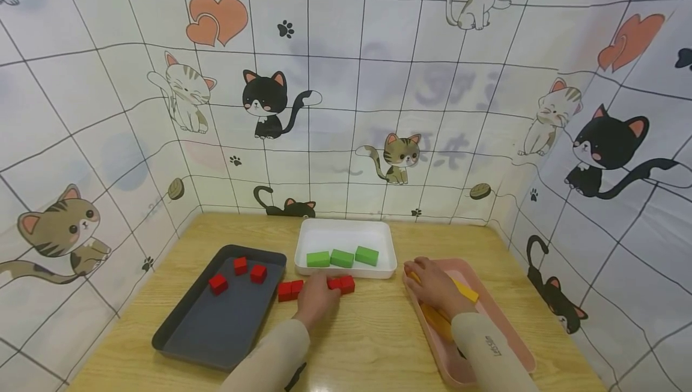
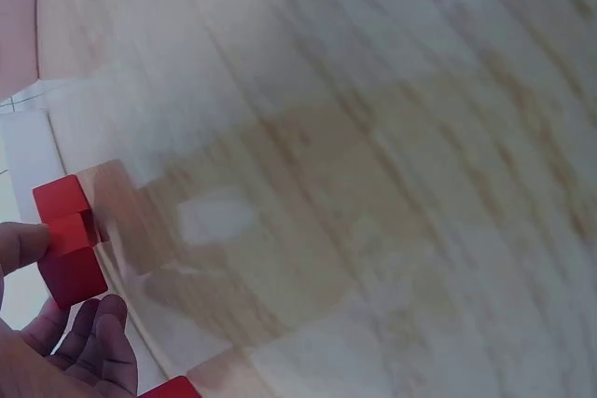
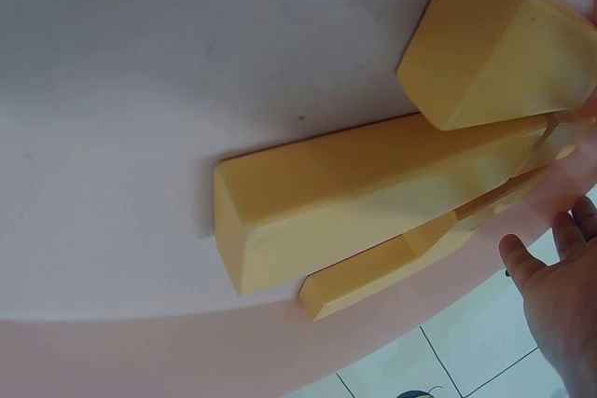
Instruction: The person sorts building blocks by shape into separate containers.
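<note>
In the head view my left hand (image 1: 318,301) is over a row of red blocks (image 1: 348,284) on the wooden table, with blocks showing on both sides of it. The left wrist view shows a fingertip against a middle red block (image 2: 70,235) and curled fingers on the other side of the blocks. My right hand (image 1: 432,287) lies over the far left part of a pink tray (image 1: 503,326) with long yellow blocks (image 1: 467,292). Seen from the right wrist, its loosely bent fingers are by the tray's rim, apart from the large yellow block (image 3: 373,193).
On the left stands a dark grey tray (image 1: 211,326) with three red cubes (image 1: 218,284) toward its far end. A white tray (image 1: 346,233) at the back middle contains three green blocks (image 1: 342,258). Cat-patterned cloth (image 1: 335,92) hangs behind and beside the table.
</note>
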A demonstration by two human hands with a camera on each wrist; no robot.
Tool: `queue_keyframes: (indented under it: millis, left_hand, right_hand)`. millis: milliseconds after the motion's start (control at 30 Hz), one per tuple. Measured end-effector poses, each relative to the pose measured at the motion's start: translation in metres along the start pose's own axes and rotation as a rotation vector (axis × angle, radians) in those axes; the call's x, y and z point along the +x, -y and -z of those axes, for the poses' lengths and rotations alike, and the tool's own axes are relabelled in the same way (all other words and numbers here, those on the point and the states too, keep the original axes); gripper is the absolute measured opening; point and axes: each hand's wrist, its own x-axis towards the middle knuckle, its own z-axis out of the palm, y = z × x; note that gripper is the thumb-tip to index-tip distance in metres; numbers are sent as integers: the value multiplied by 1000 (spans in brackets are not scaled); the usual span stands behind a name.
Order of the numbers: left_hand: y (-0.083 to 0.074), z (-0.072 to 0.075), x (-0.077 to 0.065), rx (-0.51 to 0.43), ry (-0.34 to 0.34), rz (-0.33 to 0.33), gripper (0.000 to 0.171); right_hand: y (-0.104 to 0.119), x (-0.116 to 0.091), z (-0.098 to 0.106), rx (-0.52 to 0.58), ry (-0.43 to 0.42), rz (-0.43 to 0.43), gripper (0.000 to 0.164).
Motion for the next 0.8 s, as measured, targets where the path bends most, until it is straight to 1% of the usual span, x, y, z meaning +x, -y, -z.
queue_keyframes:
  millis: [100, 267, 367, 467, 600, 700, 800]
  left_hand:
    - [-3, 4, 0, 7, 5, -1, 36]
    - [-8, 11, -1, -3, 5, 22, 27]
    - [-10, 16, 0, 23, -22, 4, 28]
    - [-9, 22, 1, 72, -60, -33, 31]
    - [-7, 35, 1, 105, -102, -64, 30]
    - [-7, 46, 1, 115, -130, -63, 29]
    - [-5, 57, 0, 107, -151, -40, 29]
  right_hand:
    - [0, 1, 0, -1, 2, -2, 47]
    - [-1, 1, 0, -9, 0, 4, 47]
    - [0, 0, 1, -5, 0, 3, 46]
    - [2, -1, 3, 3, -1, 6, 46]
    - [4, -2, 5, 9, -8, 12, 45]
    - [4, -2, 5, 5, -15, 18, 44]
    - [3, -2, 3, -1, -7, 16, 45]
